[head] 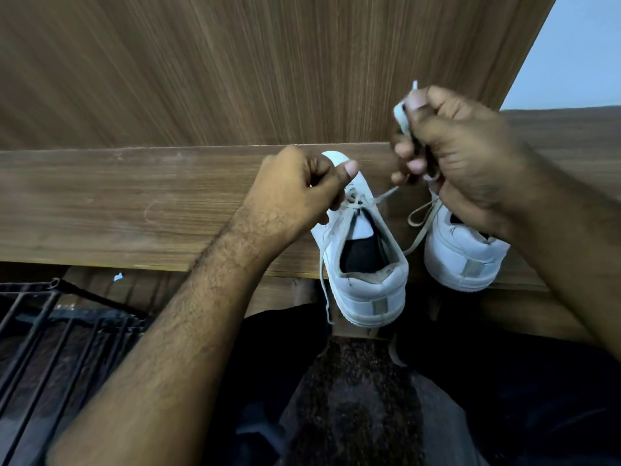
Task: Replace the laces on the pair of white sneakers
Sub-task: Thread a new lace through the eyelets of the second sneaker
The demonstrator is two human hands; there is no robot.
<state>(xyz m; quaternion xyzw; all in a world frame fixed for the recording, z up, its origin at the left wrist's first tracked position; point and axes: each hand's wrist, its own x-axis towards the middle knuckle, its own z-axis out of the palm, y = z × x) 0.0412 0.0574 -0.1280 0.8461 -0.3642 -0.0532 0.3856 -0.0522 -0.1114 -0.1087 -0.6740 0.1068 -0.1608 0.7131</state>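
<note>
Here, left hand (pixel 299 186) pinching sneaker (pixel 363 250) lace (pixel 356 201), right hand (pixel 463 163) gripping it above

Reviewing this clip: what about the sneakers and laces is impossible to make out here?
Head view only:
- Right sneaker: its front and eyelets are hidden behind the right hand.
- Left sneaker: its lower eyelets are covered by the left hand.
- Lace: where its ends run is lost inside the right hand's fingers.
- The white piece pinched at the top of the right hand is blurred; unidentifiable.
</note>
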